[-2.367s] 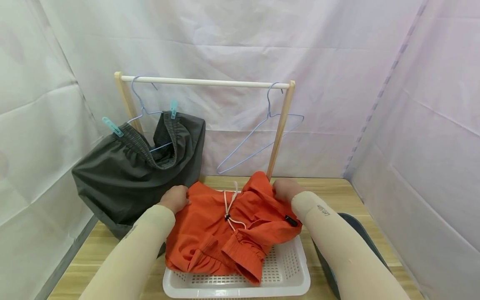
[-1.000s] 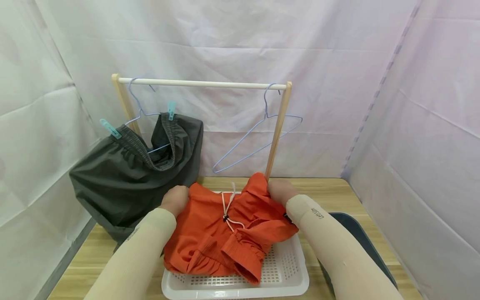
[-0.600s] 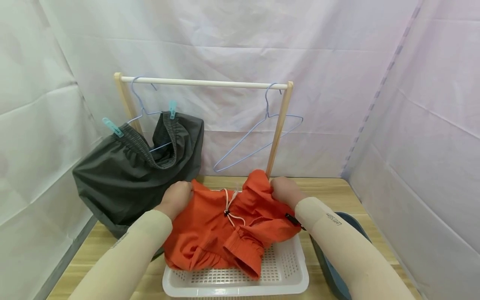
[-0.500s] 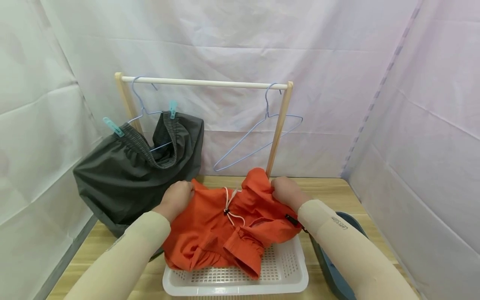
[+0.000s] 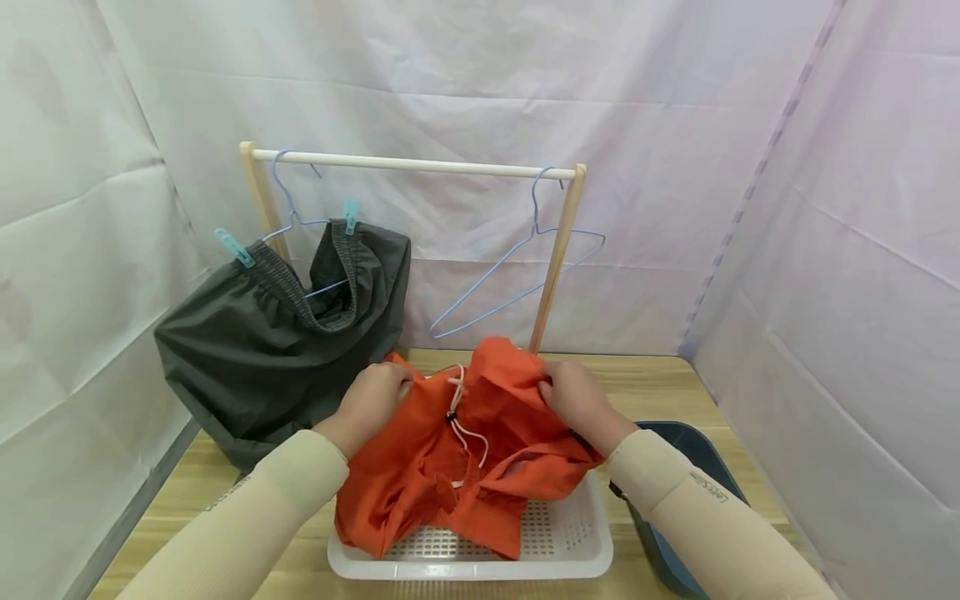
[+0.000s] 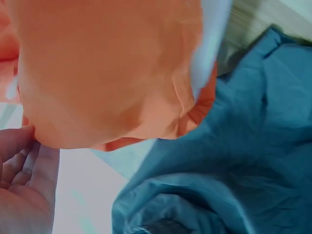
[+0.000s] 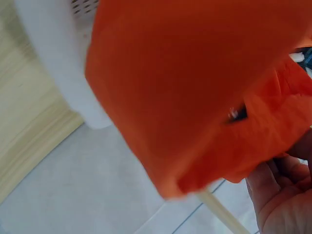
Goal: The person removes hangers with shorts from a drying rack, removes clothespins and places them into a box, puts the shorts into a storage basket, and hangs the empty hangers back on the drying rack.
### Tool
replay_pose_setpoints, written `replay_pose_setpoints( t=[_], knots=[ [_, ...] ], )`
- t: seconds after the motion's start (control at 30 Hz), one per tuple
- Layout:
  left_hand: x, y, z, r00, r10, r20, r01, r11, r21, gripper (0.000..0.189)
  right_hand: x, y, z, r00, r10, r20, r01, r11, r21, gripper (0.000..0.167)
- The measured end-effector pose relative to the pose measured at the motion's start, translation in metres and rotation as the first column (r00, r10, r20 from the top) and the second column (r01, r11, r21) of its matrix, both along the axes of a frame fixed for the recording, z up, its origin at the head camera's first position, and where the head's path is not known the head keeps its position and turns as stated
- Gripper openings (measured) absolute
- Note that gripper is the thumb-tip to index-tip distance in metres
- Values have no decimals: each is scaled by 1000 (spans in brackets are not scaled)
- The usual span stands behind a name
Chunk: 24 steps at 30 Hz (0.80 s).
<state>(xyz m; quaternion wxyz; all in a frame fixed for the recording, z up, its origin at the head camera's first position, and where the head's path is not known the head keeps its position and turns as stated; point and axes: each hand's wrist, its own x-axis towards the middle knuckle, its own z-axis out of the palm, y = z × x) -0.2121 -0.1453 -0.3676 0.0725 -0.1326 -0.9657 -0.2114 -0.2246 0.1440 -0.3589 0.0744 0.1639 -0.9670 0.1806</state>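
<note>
Orange shorts (image 5: pixel 405 467) with a white drawstring (image 5: pixel 454 417) are spread over a white plastic basket (image 5: pixel 465 570) in the head view. My left hand (image 5: pixel 371 404) pinches the waist edge at the left side; the left wrist view shows thumb and fingers meeting at the orange cloth (image 6: pixel 112 73). On the other side, my right hand (image 5: pixel 585 404) grips the waist, and its curled fingers show at the cloth's edge in the right wrist view. The lower part of the shorts hangs down into the basket, its front folds bunched.
Behind the basket stands a rack with a white bar (image 5: pixel 420 164). Dark grey shorts (image 5: pixel 277 358) hang at its left from a hanger, held by two teal clothespins (image 5: pixel 235 247). A bare blue hanger (image 5: pixel 487 275) hangs at the right. A dark blue tray (image 5: pixel 690 450) lies partly under my right forearm.
Both hands have lifted the waist of the shorts a little and come slightly closer together. The front has bunched up, the hem has shifted, and more of the basket's floor shows.
</note>
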Motion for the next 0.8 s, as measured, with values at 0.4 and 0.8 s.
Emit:
replay_pose_setpoints(
  t=[0.4, 0.8],
  knots=[
    [37, 21, 1, 981, -142, -128, 150, 988, 49, 7, 46, -10, -13, 983, 15, -185, -54, 977, -206, 7],
    [72, 24, -17, 840, -465, -280, 390, 876, -283, 16, 85, 4, -49, 922, 307, -235, -339, 935, -107, 20]
  ],
)
